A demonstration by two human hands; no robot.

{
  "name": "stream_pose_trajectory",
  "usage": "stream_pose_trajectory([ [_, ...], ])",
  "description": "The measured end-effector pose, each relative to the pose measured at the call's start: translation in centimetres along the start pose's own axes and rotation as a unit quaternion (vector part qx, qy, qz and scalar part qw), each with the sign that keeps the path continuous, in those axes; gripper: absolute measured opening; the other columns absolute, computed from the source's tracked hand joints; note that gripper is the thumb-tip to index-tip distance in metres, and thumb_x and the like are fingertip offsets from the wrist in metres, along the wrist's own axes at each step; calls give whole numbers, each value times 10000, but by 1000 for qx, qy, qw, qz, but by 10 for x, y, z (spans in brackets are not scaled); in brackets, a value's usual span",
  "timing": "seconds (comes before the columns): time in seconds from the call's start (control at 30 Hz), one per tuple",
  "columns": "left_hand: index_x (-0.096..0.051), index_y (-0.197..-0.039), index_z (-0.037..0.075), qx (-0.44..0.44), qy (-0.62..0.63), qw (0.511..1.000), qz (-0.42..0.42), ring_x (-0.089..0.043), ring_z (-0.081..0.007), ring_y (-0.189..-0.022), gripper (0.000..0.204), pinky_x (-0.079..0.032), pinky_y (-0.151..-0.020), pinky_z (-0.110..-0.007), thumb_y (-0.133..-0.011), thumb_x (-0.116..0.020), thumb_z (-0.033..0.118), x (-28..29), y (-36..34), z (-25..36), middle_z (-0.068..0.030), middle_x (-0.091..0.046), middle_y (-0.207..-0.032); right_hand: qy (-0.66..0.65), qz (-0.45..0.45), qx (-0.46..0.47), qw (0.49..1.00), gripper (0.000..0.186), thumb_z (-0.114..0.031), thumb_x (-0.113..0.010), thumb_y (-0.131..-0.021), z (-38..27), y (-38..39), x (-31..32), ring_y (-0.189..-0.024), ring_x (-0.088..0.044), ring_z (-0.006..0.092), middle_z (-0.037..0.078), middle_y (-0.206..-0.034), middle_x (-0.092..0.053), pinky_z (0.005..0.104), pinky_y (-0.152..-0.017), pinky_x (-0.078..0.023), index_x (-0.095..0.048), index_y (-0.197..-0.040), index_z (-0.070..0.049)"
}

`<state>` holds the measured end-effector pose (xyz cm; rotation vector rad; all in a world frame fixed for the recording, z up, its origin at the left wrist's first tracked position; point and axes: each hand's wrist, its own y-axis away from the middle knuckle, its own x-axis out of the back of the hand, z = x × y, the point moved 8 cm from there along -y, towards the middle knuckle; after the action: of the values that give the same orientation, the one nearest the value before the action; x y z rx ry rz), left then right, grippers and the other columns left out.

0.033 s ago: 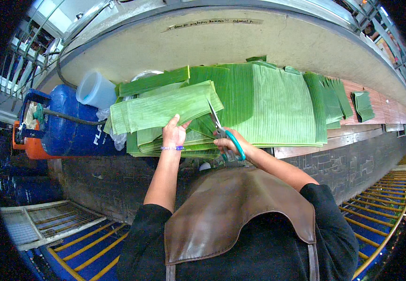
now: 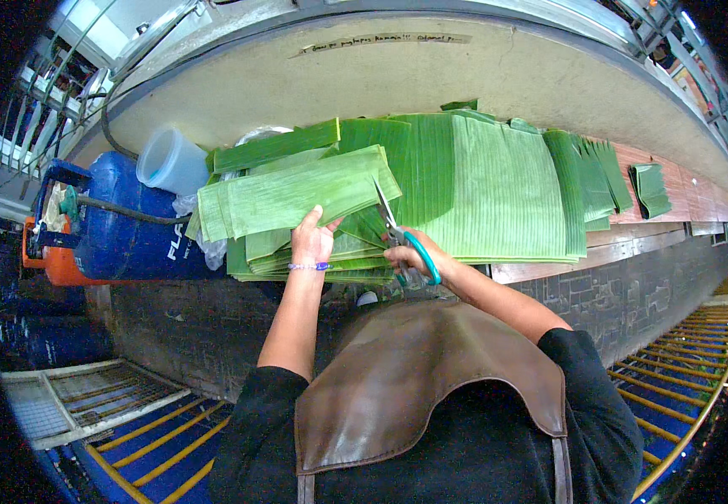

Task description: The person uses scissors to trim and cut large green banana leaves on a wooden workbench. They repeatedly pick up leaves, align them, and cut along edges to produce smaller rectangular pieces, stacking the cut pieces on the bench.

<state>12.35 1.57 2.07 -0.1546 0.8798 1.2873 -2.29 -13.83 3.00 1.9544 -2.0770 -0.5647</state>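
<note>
My left hand (image 2: 312, 235), with a beaded band at the wrist, grips a few layered pale-green banana leaf strips (image 2: 284, 189) by their lower edge. In my right hand (image 2: 410, 252) are scissors (image 2: 424, 259) with teal handles, held just right of my left hand; the silver blades point up at the right end of the held strips, and look slightly apart. Below and behind them, large cut banana leaves (image 2: 507, 189) lie piled along the work surface, with another narrow strip (image 2: 276, 144) on top at the back.
A translucent bucket (image 2: 162, 160), a blue cylinder (image 2: 125, 244) with a hose and an orange object (image 2: 41, 260) stand left. A folded leaf bundle (image 2: 651, 189) lies right on brown boards (image 2: 700, 202). A pale wall (image 2: 381, 76) runs behind; yellow railings (image 2: 683, 370) are below.
</note>
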Motion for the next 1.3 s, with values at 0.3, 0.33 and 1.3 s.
stream_pose_trajectory([
  [0.3, -538, -1171, 17, 16, -20, 999, -42, -601, -277, -1056, 273, -537, -849, -456, -901, -547, 56, -12, 6, -4, -133, -598, -1167, 0, -13, -7, 1000, 529, -92, -679, -758, -4, -20, 17, -761, -612, 184, 83, -847, -604, 339, -647, -524, -492, -1248, -22],
  [0.33, -534, -1177, 19, 29, -12, 998, -46, -600, -279, -1057, 275, -536, -851, -456, -905, -539, 55, -16, 8, -7, -133, -595, -1174, -9, 8, -15, 1000, 516, -95, -681, -756, -2, -25, 19, -755, -612, 184, 79, -837, -607, 335, -641, -518, -501, -1234, -25],
  [1.3, -424, -1281, 22, 51, -15, 999, -2, -562, -346, -1106, 386, -535, -867, -524, -898, -434, -22, -41, 17, -38, -161, -522, -1241, 89, 206, 83, 971, 217, -192, -610, -822, 1, -30, 50, -484, -577, 176, 102, -591, -602, 320, -454, -454, -584, -808, 23],
])
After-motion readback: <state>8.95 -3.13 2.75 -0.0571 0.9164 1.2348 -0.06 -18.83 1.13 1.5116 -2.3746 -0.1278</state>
